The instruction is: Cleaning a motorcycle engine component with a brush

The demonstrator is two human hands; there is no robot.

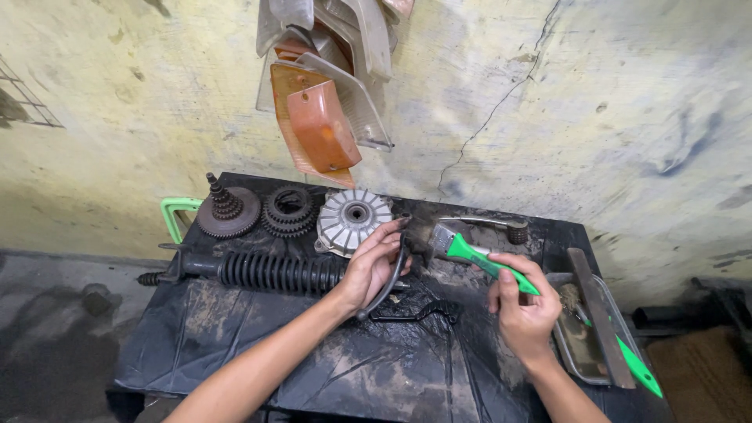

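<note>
Grime covers the black plastic sheet on my worktop (235,329), which stands against a stained, cracked wall. My left hand (374,266) is closed around a curved black lever (389,282), held upright just in front of a round silver hub (354,220). My right hand (523,309) grips the green handle of a paintbrush (470,252), whose bristles point at the top of the lever and look to be touching it, though I cannot tell for sure.

Left of my left hand lies a black ribbed rubber boot on a shaft (270,272), running along the worktop. Behind it sit two dark gears (229,210) side by side, the left one with a small stepped gear standing on it, and a green handle (176,215) shows at the worktop's far left edge. A bent black rod (419,313) lies on the sheet between my wrists. At my right stands a metal tray (576,352) with a flat metal bar and a second green-handled tool (634,364) resting across it. Orange and clear lamp lenses (325,117) hang on the wall above.
</note>
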